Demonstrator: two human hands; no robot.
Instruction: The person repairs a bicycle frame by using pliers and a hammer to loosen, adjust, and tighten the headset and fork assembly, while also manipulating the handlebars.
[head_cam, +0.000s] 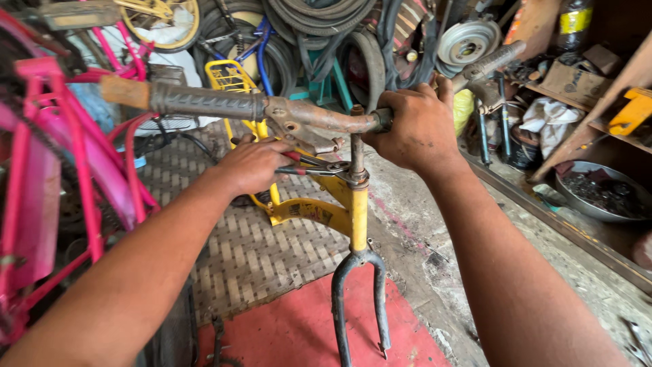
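Observation:
A yellow bicycle frame (314, 212) stands in front of me with a dark bare fork (358, 292) and a rusty handlebar (319, 117) with grey grips. My right hand (409, 128) is wrapped around the handlebar just right of the stem. My left hand (252, 165) holds red-handled pliers (318, 165), whose jaws are closed at the headset nut on top of the yellow head tube (359, 216).
A pink bicycle (61, 170) stands close on the left. Tyres (319, 17) and a yellow rack are piled behind. Wooden shelves with parts (577, 81) and a metal bowl (601, 194) are on the right. A woven mat (251, 251) and red sheet (299, 326) lie below.

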